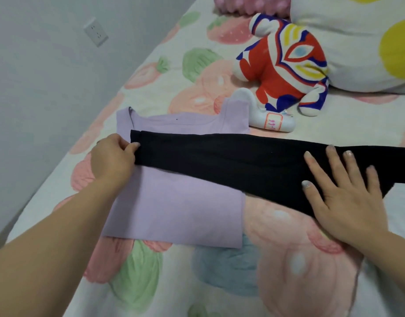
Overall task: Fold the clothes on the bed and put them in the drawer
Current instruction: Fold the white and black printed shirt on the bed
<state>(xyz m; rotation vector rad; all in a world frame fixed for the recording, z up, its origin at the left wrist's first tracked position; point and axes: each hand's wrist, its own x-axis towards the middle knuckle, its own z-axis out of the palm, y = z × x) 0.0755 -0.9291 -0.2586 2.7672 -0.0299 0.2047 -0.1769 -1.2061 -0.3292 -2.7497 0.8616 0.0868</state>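
Observation:
A long black garment (231, 159) lies stretched flat across the bed, running from the left to past the right edge of the view. It covers the middle of a lilac sleeveless top (174, 213) spread flat beneath it. My left hand (112, 156) pinches the black garment's left end between thumb and fingers. My right hand (341, 191) lies flat with spread fingers, pressing down on the garment's right part. No drawer is in view.
The bed (242, 282) has a strawberry-print sheet. A red, white and blue plush toy (286, 69) lies just behind the clothes. A white pillow with yellow dots (357, 42) sits at the back right. A grey wall with a socket (96, 32) runs along the left.

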